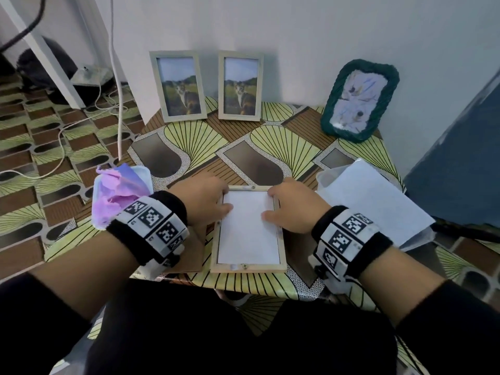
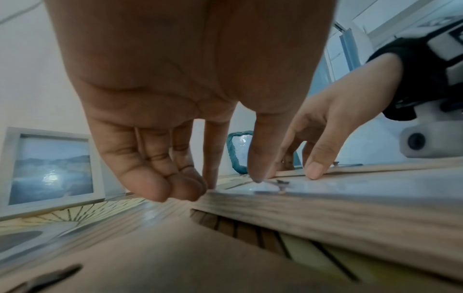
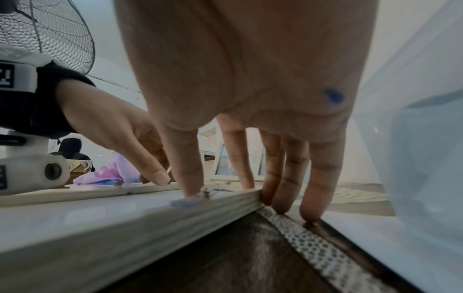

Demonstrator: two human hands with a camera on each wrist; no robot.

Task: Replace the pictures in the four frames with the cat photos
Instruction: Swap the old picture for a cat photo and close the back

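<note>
A light wooden frame [image 1: 214,247] lies face down at the table's near edge, with a white sheet [image 1: 247,228] in its recess. My left hand [image 1: 216,201] is at its upper left: the thumb [image 2: 260,154] presses on the sheet, the index tip stands by the corner, and the other fingers curl loosely beside the frame [image 2: 325,214]. My right hand [image 1: 273,204] mirrors it. Its thumb [image 3: 188,168] presses on the sheet and its straight fingers run down the frame's [image 3: 125,224] right side. Two frames with cat photos [image 1: 180,86] [image 1: 240,86] stand at the wall. A green woven frame [image 1: 359,100] holds a floral picture.
A brown backing board [image 1: 189,255] lies under my left wrist. A white tray of crumpled purple pictures [image 1: 119,193] sits at the left edge. A clear container with white sheets [image 1: 376,201] is on the right. Cables trail on the floor [image 1: 62,136] to the left.
</note>
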